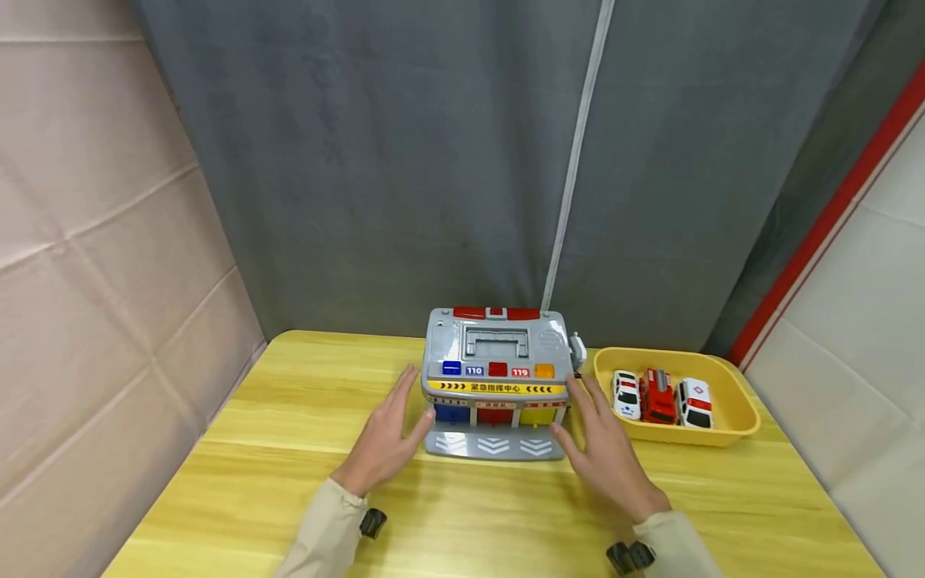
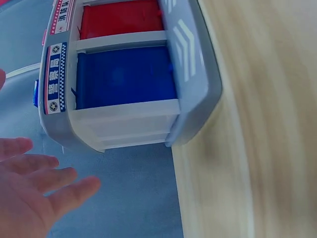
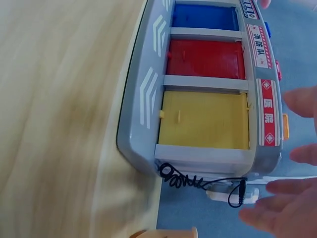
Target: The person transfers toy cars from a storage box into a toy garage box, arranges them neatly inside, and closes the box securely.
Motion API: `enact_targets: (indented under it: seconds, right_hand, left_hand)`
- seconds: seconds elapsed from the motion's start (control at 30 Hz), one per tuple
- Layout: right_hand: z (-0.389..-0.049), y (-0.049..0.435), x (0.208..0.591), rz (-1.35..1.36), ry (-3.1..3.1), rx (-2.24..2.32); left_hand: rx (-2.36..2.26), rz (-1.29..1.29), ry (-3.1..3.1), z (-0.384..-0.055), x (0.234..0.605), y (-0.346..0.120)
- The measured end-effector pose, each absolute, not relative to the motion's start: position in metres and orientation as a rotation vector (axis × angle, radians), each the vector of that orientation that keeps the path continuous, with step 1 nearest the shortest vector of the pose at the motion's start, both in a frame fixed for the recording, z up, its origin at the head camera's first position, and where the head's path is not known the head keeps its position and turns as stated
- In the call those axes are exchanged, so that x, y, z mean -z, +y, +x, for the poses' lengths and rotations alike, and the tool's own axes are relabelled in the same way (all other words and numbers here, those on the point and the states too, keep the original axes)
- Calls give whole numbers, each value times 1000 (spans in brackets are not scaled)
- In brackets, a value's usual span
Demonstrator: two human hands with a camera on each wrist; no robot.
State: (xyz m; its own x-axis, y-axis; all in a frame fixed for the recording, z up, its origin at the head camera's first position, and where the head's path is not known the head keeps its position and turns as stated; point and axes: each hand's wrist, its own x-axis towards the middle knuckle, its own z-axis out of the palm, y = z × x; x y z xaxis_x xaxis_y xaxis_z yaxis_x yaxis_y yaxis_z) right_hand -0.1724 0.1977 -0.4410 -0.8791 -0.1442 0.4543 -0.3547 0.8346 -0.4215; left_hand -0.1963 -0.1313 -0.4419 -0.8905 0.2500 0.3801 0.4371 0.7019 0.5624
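A grey toy emergency station (image 1: 495, 345) stands on the table, with a carrying handle and blue, red and orange buttons on its roof. Its blue door (image 2: 126, 77), red door (image 3: 207, 59) and yellow door (image 3: 204, 120) are all closed. My left hand (image 1: 383, 441) is beside the station's left side, fingers extended and spread. On the other side my right hand (image 1: 607, 449) has its fingers extended near the right front corner. Neither hand holds anything. A black coiled cord (image 3: 183, 179) hangs at the station's right side by a white handset (image 1: 577, 352).
A yellow tray (image 1: 737, 413) sits to the right on the wooden table (image 1: 318, 393). It holds a white police car (image 1: 625, 395), a red fire truck (image 1: 658, 396) and a white ambulance (image 1: 694, 403). A grey curtain (image 1: 376, 177) hangs behind the table.
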Motion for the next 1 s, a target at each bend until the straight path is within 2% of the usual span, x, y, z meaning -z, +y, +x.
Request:
enact_targets:
  seconds: [0.3, 1.0]
  right_hand:
    - [-187, 189, 433, 475, -2458, -718]
    - [-207, 188, 430, 497, -2518, -771]
  left_hand:
    - [1003, -557, -2609, -212, 434, -121]
    - [993, -556, -2559, -230, 429, -111]
